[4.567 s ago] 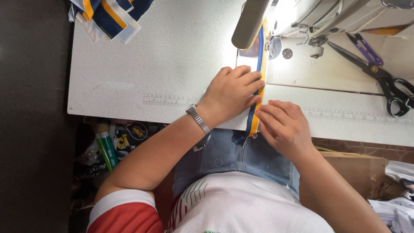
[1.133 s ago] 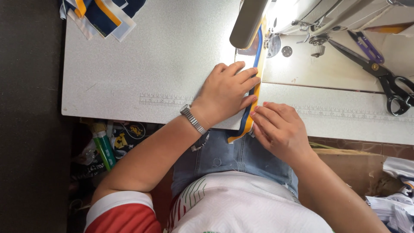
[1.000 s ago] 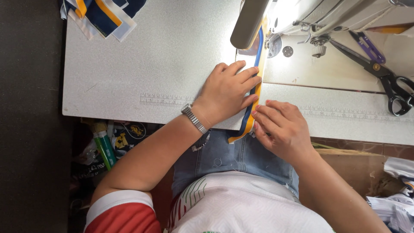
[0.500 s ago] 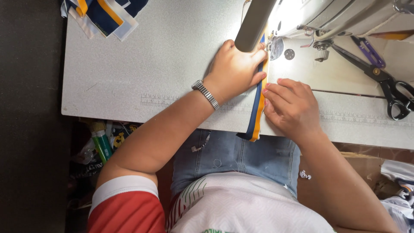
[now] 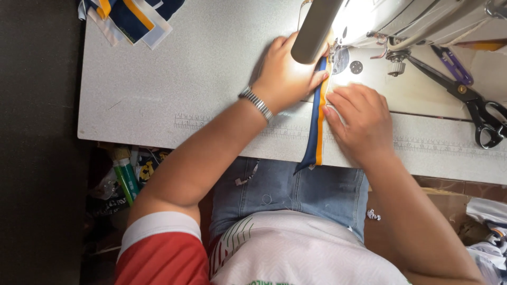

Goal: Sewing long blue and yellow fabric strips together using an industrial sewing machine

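Blue and orange fabric strip (image 5: 318, 124) lay flat on the grey bench (image 5: 174, 79), running from the needle area of the sewing machine (image 5: 401, 21) back to the near edge, where its end hung just over the person's denim lap. Compared with a few seconds earlier, both hands had moved up the strip toward the machine, and less of the strip trailed off the bench. One left hand (image 5: 288, 74) rested on the strip's left side, fingers loosely curled and pressing down beside the machine's cylindrical lamp arm (image 5: 314, 29), gripping nothing. One right hand (image 5: 362, 119) lay flat on the right side, fingers spread slightly and pushing the strip's edge, also clasping nothing. One metal wristband (image 5: 256, 103) showed on the left wrist. One pair of black scissors (image 5: 470, 100) lay well to the right, with one purple-handled tool (image 5: 454, 66) just beside it. One heap of blue, orange and white cloth pieces (image 5: 132, 16) sat at the far left corner. One green bottle (image 5: 125, 179) stood below the bench.
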